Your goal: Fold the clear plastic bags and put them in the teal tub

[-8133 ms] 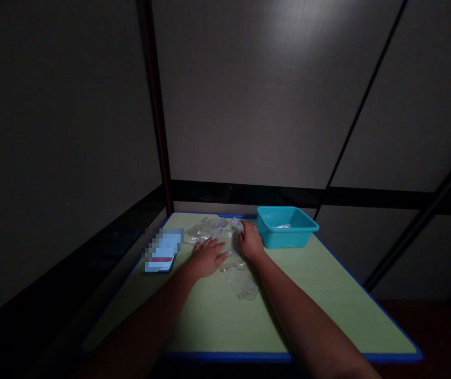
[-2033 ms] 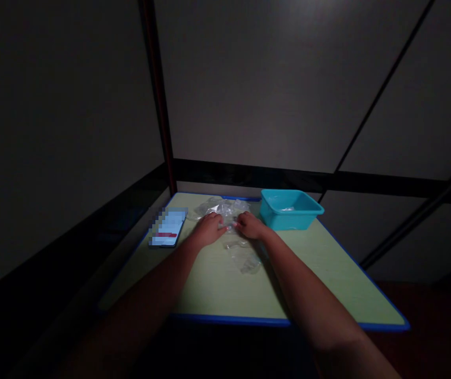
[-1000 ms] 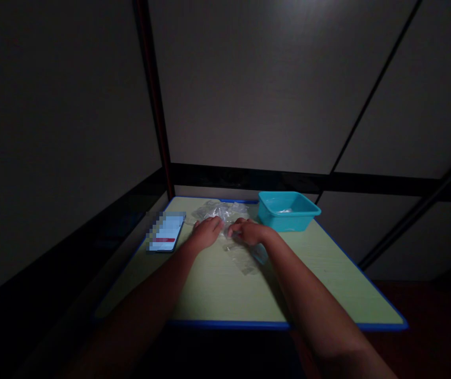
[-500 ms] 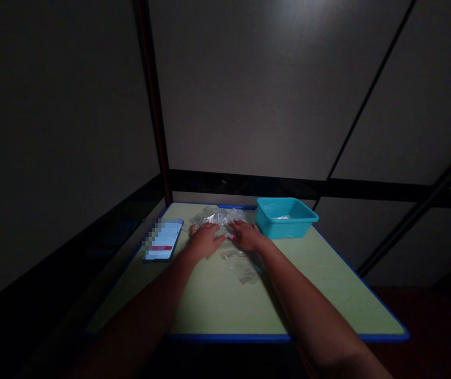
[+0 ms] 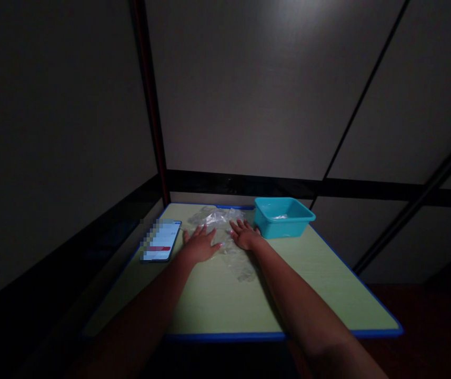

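Observation:
Clear, crinkled plastic bags (image 5: 217,216) lie in a heap toward the back of the table. A flatter sheet of clear plastic (image 5: 241,266) spreads from there toward me. My left hand (image 5: 200,243) rests palm down with fingers spread, at the left side of the flat plastic. On the other side my right hand (image 5: 244,234) lies palm down on the plastic, its fingers outstretched, close to the blue basket's left wall. Neither hand grips anything. How many bags there are I cannot tell.
The blue plastic basket (image 5: 284,228) stands at the back right, with something clear or whitish inside. A phone (image 5: 166,242) with a lit screen lies at the left edge. The pale green table (image 5: 225,310) has a blue rim, and panelled walls (image 5: 241,105) rise behind and left.
My left hand has slid toward me and a little left, and its fingers have spread. The right fingers have fanned out too. The near plastic now lies flatter.

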The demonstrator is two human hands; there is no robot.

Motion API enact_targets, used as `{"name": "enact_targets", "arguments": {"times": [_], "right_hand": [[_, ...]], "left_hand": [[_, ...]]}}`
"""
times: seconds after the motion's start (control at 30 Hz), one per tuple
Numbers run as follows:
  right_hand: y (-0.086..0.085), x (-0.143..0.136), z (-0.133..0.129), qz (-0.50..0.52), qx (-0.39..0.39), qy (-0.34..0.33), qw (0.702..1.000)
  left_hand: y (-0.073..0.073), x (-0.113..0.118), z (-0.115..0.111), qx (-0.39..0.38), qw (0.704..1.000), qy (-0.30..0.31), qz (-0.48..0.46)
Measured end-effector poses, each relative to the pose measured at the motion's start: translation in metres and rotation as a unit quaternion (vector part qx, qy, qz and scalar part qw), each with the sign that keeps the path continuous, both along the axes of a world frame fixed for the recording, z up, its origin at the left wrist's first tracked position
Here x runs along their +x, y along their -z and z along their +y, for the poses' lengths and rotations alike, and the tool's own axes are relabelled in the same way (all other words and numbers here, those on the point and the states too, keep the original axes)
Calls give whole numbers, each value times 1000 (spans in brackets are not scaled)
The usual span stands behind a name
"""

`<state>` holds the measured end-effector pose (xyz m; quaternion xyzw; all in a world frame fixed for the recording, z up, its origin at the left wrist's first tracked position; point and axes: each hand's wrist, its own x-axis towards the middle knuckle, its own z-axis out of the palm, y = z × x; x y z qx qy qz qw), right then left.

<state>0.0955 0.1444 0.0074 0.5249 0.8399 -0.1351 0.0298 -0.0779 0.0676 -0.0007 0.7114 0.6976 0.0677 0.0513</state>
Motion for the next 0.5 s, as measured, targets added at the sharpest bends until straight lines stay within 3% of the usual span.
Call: {"name": "enact_targets", "arguments": {"times": [0.07, 0.17, 0.37, 0.5], "right_hand": [[0, 0, -1, 12, 2, 1, 1000], [-5, 3, -5, 37, 18, -6, 999], [-41, 25, -21, 127, 90, -113, 981], [-53, 51, -38, 104, 54, -123, 985]], "left_hand": [[0, 0, -1, -9, 1000, 1, 6], [-2, 2, -1, 38, 999, 3, 8], [-13, 9, -2, 194, 980, 8, -35], [-22, 13, -7, 263, 960, 55, -82]]}}
